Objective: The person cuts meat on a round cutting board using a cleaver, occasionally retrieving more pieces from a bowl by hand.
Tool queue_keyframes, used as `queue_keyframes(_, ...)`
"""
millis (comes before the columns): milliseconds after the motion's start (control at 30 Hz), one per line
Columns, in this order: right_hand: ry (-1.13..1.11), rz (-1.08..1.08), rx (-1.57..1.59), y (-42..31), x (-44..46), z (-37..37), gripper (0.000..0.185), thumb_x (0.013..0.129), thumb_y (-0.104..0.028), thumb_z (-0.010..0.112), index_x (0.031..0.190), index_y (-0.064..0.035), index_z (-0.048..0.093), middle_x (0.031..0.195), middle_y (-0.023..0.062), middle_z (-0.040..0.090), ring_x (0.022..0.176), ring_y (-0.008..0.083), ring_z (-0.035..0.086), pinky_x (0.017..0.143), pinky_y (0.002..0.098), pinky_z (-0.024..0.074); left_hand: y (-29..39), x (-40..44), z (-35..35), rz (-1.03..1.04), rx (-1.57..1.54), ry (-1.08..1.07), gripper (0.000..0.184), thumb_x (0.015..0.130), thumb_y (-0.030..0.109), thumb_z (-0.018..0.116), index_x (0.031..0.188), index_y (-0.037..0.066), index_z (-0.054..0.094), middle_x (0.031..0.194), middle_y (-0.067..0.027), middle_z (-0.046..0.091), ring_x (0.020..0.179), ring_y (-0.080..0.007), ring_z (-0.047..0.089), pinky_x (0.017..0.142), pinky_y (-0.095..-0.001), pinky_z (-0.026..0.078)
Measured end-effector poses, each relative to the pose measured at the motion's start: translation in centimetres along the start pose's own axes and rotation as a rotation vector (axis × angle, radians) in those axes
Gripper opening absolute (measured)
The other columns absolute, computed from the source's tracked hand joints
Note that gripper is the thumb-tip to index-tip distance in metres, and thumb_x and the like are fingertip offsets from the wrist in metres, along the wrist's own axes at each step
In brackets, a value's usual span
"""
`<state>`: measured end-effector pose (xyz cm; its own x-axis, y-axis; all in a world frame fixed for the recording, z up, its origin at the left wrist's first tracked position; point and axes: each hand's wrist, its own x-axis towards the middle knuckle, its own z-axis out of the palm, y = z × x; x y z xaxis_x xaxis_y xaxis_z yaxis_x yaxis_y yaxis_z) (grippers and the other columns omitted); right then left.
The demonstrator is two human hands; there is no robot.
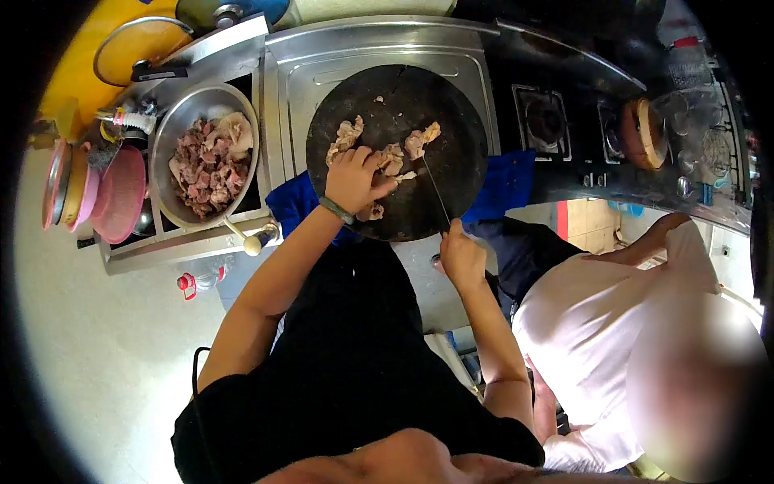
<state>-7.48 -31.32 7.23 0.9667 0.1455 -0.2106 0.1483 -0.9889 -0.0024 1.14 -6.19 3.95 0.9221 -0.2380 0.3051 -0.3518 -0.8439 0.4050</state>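
Pieces of meat lie on a round dark chopping board. My left hand presses down on some of them near the board's left middle, its fingers bent over the meat. My right hand, at the board's lower right edge, is closed around the handle of a knife. The thin blade points up and away, with its tip beside a separate piece of meat. A smaller bit of meat lies below my left hand, close to the wrist.
A metal bowl of cut meat stands to the left, beside several stacked colored baskets. Gas burners are on the right. A person in a light shirt is close by at right. A plastic bottle is on the floor.
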Motion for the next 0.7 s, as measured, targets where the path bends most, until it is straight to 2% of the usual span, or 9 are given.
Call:
queue_keyframes(67,0.019,-0.014,-0.005,0.3,-0.1,0.1,0.024,0.088,-0.023,0.058,0.104,-0.0071,0.048,0.061,0.0096,0.065,0.052,0.0274,0.066,0.047,0.0396,0.0527,0.5,0.1,-0.9,0.008,0.005,-0.030,0.054,0.070,0.043,0.074,0.107,0.006,0.065,0.101,-0.0071,0.056,0.095,-0.0264,0.055,0.082,-0.0409,0.044)
queue_keyframes(167,-0.097,0.041,0.053,-0.3,1.0,-1.3,0.031,0.091,-0.028,0.057,0.110,-0.0070,0.045,0.066,0.0175,0.066,0.062,0.0364,0.067,0.055,0.0476,0.0531,1.0,-0.1,-0.2,0.026,0.120,-0.029,0.047,0.074,0.034,0.070,0.110,0.005,0.063,0.098,-0.0076,0.055,0.096,-0.0271,0.054,0.084,-0.0414,0.043)
queue_keyframes(267,-0.098,0.031,-0.055,0.0,0.4,-0.8,0.032,0.086,-0.022,0.058,0.111,-0.0048,0.049,0.065,0.0126,0.066,0.058,0.0300,0.068,0.051,0.0406,0.0543,0.4,-0.8,1.8,0.042,0.158,-0.064,0.033,0.075,0.025,0.068,0.103,0.007,0.065,0.098,-0.0081,0.054,0.091,-0.0292,0.055,0.085,-0.0434,0.042)
queue_keyframes(333,-0.114,0.010,-0.003,0.9,-0.7,-1.0,0.035,0.086,-0.025,0.059,0.113,-0.0042,0.050,0.069,0.0155,0.067,0.061,0.0331,0.067,0.056,0.0437,0.0548,0.8,-0.8,1.9,0.033,-0.049,0.132,0.022,0.076,0.010,0.060,0.097,0.004,0.066,0.089,-0.0092,0.055,0.088,-0.0280,0.056,0.084,-0.0446,0.042)
queue_keyframes(367,-0.111,-0.008,0.047,1.0,-1.1,-1.6,0.035,0.087,-0.027,0.059,0.113,-0.0045,0.050,0.069,0.0163,0.067,0.060,0.0342,0.067,0.057,0.0448,0.0545,0.3,-1.2,2.8,0.069,0.006,0.147,0.020,0.077,0.011,0.060,0.094,0.003,0.067,0.091,-0.0086,0.056,0.089,-0.0278,0.056,0.084,-0.0445,0.043)
queue_keyframes(400,-0.109,-0.024,0.094,1.1,-1.4,-2.1,0.036,0.087,-0.028,0.060,0.113,-0.0047,0.050,0.070,0.0172,0.067,0.060,0.0353,0.067,0.058,0.0460,0.0543,0.4,-1.2,2.2,0.027,0.056,0.014,0.023,0.078,0.013,0.059,0.097,0.003,0.067,0.094,-0.0086,0.057,0.091,-0.0279,0.056,0.085,-0.0448,0.043)
queue_keyframes(467,-0.129,0.050,0.021,1.8,-1.4,-0.2,0.039,0.088,-0.030,0.060,0.115,-0.0053,0.048,0.070,0.0174,0.067,0.059,0.0361,0.066,0.058,0.0458,0.0538,0.8,-1.1,0.4,0.089,0.158,0.010,0.028,0.080,0.015,0.057,0.103,0.004,0.067,0.094,-0.0061,0.058,0.092,-0.0245,0.056,0.088,-0.0396,0.042)
queue_keyframes(533,-0.063,0.038,0.005,1.6,-1.4,-0.3,0.039,0.088,-0.031,0.060,0.115,-0.0060,0.048,0.069,0.0171,0.067,0.059,0.0364,0.066,0.056,0.0460,0.0534,0.9,-1.3,1.1,0.024,0.154,0.009,0.030,0.079,0.014,0.056,0.107,0.006,0.067,0.092,-0.0043,0.058,0.092,-0.0226,0.057,0.090,-0.0373,0.041)
queue_keyframes(700,0.013,0.014,-0.013,1.9,-1.2,0.4,0.037,0.090,-0.032,0.058,0.116,-0.0082,0.047,0.067,0.0170,0.066,0.060,0.0376,0.066,0.053,0.0485,0.0523,0.2,-1.3,1.4,0.061,0.093,0.068,0.036,0.079,0.013,0.055,0.113,0.009,0.066,0.091,-0.0017,0.060,0.091,-0.0230,0.058,0.089,-0.0398,0.042)
